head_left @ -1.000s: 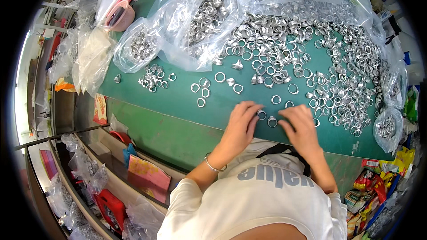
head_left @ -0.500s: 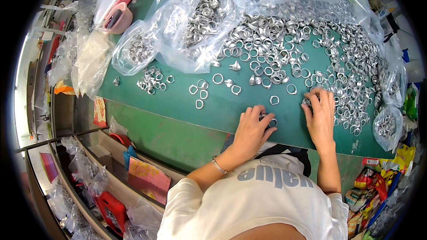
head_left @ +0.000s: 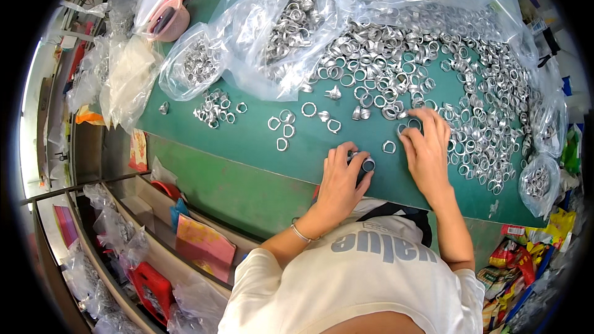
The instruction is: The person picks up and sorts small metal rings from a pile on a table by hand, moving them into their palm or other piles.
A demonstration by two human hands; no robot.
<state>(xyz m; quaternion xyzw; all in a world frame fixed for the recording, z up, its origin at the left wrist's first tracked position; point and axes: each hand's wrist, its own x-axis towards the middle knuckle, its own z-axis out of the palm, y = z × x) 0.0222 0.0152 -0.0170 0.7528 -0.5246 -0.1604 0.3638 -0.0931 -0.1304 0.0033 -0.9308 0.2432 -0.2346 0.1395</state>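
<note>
Near the table's front edge, my left hand (head_left: 344, 179) is curled around a few silver metal rings (head_left: 369, 165), one facing up between thumb and fingers. My right hand (head_left: 427, 151) is to its right, its thumb and fingertips closing on a metal ring (head_left: 414, 124) at the near edge of the large heap. A single ring (head_left: 388, 146) lies flat on the table between the two hands. Farther left are several loose rings (head_left: 308, 109) and a small cluster of rings (head_left: 215, 109). The big ring heap (head_left: 482, 130) spreads behind and right of my right hand.
Clear plastic bags of rings (head_left: 291, 31) cover the back of the green table (head_left: 247, 148). A pink basket (head_left: 176, 21) stands at back left, and a small bag of rings (head_left: 537, 179) at the right edge. Drawers with a red container (head_left: 153, 291) are lower left.
My right hand has moved left and slightly away from me, from the heap's side to a ring nearer the middle. My left hand has shifted a little left, still holding rings.
</note>
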